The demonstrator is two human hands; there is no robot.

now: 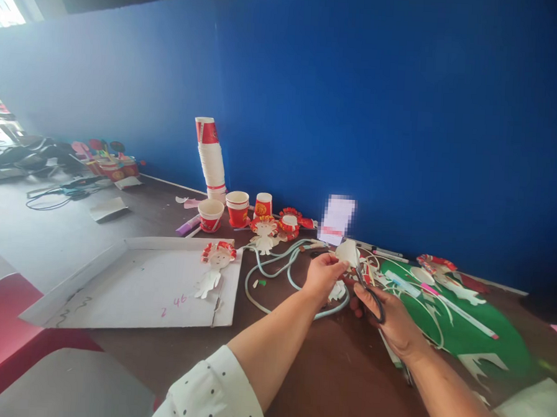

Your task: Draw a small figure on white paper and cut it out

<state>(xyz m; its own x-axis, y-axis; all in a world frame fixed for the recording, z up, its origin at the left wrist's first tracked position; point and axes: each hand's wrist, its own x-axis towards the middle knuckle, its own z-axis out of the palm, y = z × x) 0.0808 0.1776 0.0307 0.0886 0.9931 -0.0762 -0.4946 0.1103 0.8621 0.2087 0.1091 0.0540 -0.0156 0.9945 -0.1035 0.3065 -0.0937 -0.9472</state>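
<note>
Between the fingers of my left hand (324, 276) is a small white paper piece (348, 252), held up over the table. My right hand (391, 317) grips a pair of dark-handled scissors (377, 304), with the blades up against the paper's right side. Whether the blades are parted I cannot tell. Paper scraps (373, 274) lie just behind and below the hands. To the left, a paper doll (217, 261) with red curled hair rests on the white box lid (162, 296). Another paper doll (264, 236) leans near the cups.
A tall paper cup stack (211, 158) stands against the blue partition (382, 102), with red-and-white cups (237, 209) beside it. A pale looped cable (255, 294) lies left of my hands. On the right are a green sheet (500, 338) and a pink-capped marker (464, 315).
</note>
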